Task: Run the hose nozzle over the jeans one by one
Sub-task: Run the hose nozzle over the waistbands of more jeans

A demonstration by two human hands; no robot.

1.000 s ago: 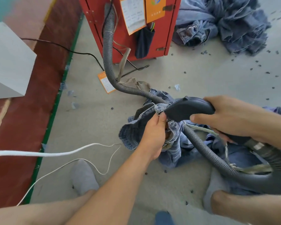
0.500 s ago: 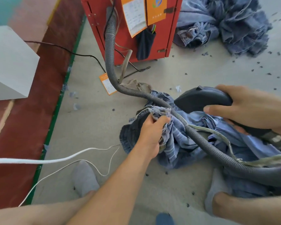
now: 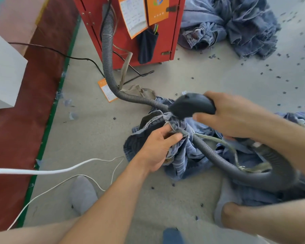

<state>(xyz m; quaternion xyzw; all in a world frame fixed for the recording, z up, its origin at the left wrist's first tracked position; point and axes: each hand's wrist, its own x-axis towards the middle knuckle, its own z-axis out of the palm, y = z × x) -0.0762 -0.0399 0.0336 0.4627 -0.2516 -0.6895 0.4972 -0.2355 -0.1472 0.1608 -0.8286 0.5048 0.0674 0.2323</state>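
Note:
A crumpled pair of blue jeans (image 3: 185, 155) lies on the floor between my legs. My left hand (image 3: 157, 148) pinches a bunched fold of the denim near its edge and holds it up. My right hand (image 3: 232, 115) grips the dark rounded hose nozzle (image 3: 190, 104), whose mouth sits just above the fold held by my left hand. The grey ribbed hose (image 3: 218, 161) loops from the nozzle over the jeans and back up to the red machine (image 3: 130, 29).
A heap of more jeans (image 3: 232, 25) lies at the back right beside the red machine. A white cord (image 3: 48, 171) and a black cable (image 3: 60, 53) cross the floor on the left. A white box (image 3: 4, 71) stands far left. My socked feet (image 3: 83, 194) flank the jeans.
My right hand has brought the nozzle back left and down to the fold after lifting it away to the right. My left hand keeps its hold on the denim.

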